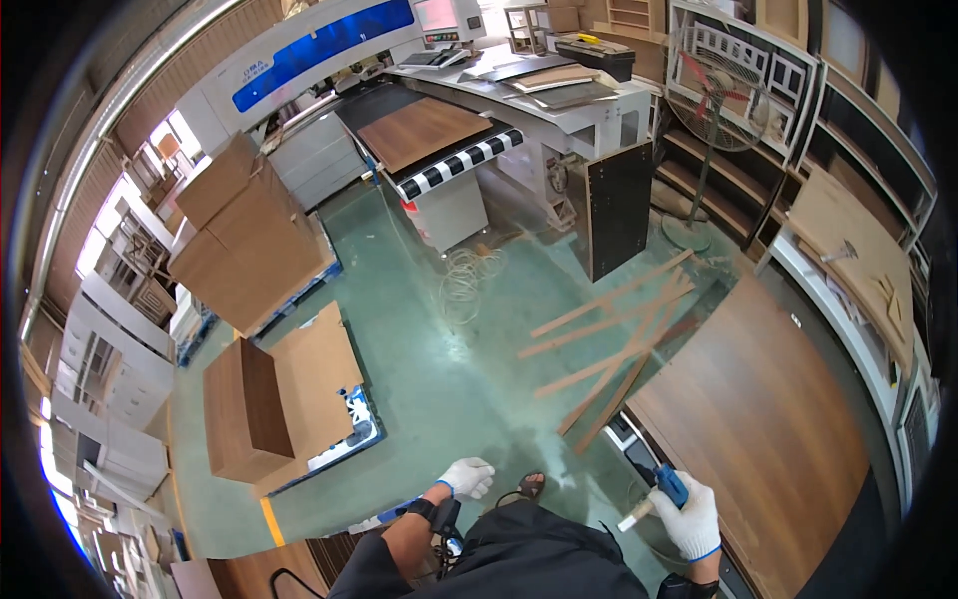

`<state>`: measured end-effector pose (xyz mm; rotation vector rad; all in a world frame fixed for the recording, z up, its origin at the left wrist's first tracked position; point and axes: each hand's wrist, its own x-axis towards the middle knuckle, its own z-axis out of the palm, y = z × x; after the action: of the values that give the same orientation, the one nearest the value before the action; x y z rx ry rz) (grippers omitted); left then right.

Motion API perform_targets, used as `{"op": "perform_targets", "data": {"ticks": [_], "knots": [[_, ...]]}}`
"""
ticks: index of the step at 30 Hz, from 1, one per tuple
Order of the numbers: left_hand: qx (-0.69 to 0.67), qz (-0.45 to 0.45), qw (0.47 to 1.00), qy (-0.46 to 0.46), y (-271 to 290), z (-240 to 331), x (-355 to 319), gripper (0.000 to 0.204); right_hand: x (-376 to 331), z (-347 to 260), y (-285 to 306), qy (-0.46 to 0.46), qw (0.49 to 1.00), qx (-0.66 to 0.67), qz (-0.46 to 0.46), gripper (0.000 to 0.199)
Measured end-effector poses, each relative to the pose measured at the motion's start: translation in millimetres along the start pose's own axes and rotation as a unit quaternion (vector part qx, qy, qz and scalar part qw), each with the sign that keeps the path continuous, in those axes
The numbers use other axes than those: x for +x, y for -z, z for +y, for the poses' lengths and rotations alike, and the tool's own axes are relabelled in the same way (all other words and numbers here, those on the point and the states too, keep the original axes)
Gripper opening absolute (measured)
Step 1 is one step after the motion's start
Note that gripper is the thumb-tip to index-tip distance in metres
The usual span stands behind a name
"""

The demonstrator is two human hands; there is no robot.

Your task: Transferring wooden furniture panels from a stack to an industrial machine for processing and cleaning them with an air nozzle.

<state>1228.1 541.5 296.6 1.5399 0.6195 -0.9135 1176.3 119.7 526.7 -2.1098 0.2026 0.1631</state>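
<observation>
The right hand (pixel 691 521) hides part of the blue tool (pixel 673 485), whose exact kind cannot be told. The lower edge cuts off the right forearm (pixel 706 569). Black clothing (pixel 529 549) hides all but one foot (pixel 533 485). The wood panel (pixel 763 419) covers most of the counter (pixel 629 446) beneath it. A black board (pixel 619 212) blocks part of the machine behind. The upper edge crops a screen (pixel 436 14). Small items at far left are too tiny to tell apart.

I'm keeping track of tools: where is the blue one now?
In the head view, the blue tool is at the lower right, in the gloved right hand, beside the left edge of the large wood-grain panel.
</observation>
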Motion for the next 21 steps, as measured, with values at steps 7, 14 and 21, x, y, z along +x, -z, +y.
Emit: {"op": "perform_targets", "data": {"ticks": [7, 14, 21], "knots": [[0.054, -0.013, 0.995, -0.084, 24, 90, 4, 0.027, 19, 42, -59, 0.126, 0.964, -0.196, 0.129, 0.032], [0.119, -0.186, 0.851, -0.476, -49, 246, -83, 0.025, -38, 121, -103, -0.121, 0.942, -0.116, 0.289, 0.033], [0.035, -0.637, 0.395, -0.661, -81, 334, -203, 0.026, -46, 114, -119, -0.153, 0.936, -0.071, 0.308, 0.032]]}}
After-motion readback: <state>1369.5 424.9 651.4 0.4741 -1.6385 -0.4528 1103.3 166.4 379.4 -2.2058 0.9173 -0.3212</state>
